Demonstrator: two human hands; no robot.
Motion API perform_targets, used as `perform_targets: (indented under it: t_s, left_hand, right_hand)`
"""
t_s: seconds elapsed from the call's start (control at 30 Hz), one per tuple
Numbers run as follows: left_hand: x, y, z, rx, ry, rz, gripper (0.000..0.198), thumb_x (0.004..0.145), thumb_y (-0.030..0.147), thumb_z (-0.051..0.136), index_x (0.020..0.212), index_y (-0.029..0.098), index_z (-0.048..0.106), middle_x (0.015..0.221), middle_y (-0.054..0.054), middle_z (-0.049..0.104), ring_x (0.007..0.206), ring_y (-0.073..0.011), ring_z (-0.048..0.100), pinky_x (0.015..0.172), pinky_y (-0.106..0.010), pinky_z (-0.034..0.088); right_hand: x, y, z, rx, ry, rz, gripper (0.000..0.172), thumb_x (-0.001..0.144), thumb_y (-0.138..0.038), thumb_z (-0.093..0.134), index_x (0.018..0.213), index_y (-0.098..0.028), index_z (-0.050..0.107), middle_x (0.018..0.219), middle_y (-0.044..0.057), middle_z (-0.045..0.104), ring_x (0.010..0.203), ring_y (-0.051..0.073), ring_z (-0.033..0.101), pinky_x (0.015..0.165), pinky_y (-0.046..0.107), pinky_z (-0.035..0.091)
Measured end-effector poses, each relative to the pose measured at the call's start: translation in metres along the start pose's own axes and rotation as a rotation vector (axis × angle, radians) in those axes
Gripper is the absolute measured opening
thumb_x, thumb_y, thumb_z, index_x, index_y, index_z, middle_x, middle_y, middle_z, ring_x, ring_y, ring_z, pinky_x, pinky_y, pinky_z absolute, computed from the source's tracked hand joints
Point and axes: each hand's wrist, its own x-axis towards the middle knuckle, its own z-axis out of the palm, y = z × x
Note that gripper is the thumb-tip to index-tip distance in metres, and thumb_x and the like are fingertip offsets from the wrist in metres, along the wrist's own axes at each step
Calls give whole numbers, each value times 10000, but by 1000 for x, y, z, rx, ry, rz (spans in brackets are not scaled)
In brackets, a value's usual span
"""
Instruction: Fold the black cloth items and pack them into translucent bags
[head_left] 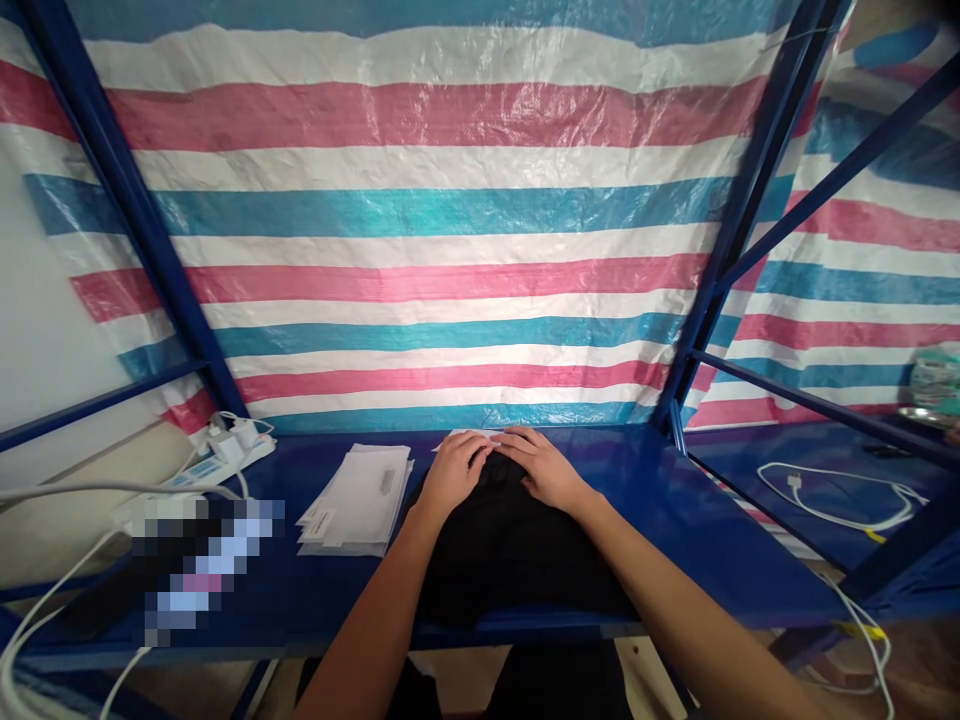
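Both my hands rest on a black cloth-like item lying on the blue shelf in front of me. My left hand has its fingers curled over the item's far edge. My right hand lies flat on it, fingers stretched toward the left hand. A white sheet of paper peeks out just beyond the fingertips. A stack of white envelopes lies on the shelf to the left of my left hand.
A white power strip with plugs and cables sits at the shelf's left end, near a blurred-out patch. A white cable lies on the neighbouring shelf at right. A striped tarp hangs behind, between blue frame posts.
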Motion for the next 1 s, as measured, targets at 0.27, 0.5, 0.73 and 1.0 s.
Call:
perform_targets:
  t_s: [0.27, 0.5, 0.73, 1.0]
  left_hand:
    - [-2, 5, 1, 38, -21, -4, 206, 1093, 182, 479, 1124, 240, 675, 1110, -62, 732, 1071, -247, 677, 994, -422, 520]
    - [-3, 3, 3, 21, -28, 10, 234, 1115, 216, 447, 1176, 254, 669, 1134, -65, 725, 1093, -249, 675, 996, -431, 530]
    - [-4, 7, 0, 59, -17, 38, 239, 1116, 199, 453, 1176, 242, 680, 1143, -65, 733, 1109, -250, 677, 1017, -435, 527]
    - [-4, 9, -1, -5, -12, -16, 217, 1115, 216, 460, 1177, 254, 664, 1162, -57, 726, 1106, -242, 685, 986, -419, 536]
  right_hand:
    - [2, 0, 3, 11, 34, 6, 1039, 598, 77, 540, 1580, -261, 531, 1581, 55, 586, 1487, 315, 437, 1273, 563, 376]
    - [1, 0, 2, 50, 13, 12, 1054, 604, 79, 561, 1592, -285, 523, 1602, 59, 570, 1511, 322, 429, 1261, 577, 391]
    - [1, 6, 5, 49, 32, 42, 978, 609, 70, 561, 1535, -243, 584, 1517, 79, 641, 1480, 308, 475, 1255, 555, 405]
    - [2, -3, -2, 64, 8, 6, 1089, 591, 85, 550, 1609, -296, 493, 1658, 52, 514, 1569, 325, 370, 1276, 589, 370]
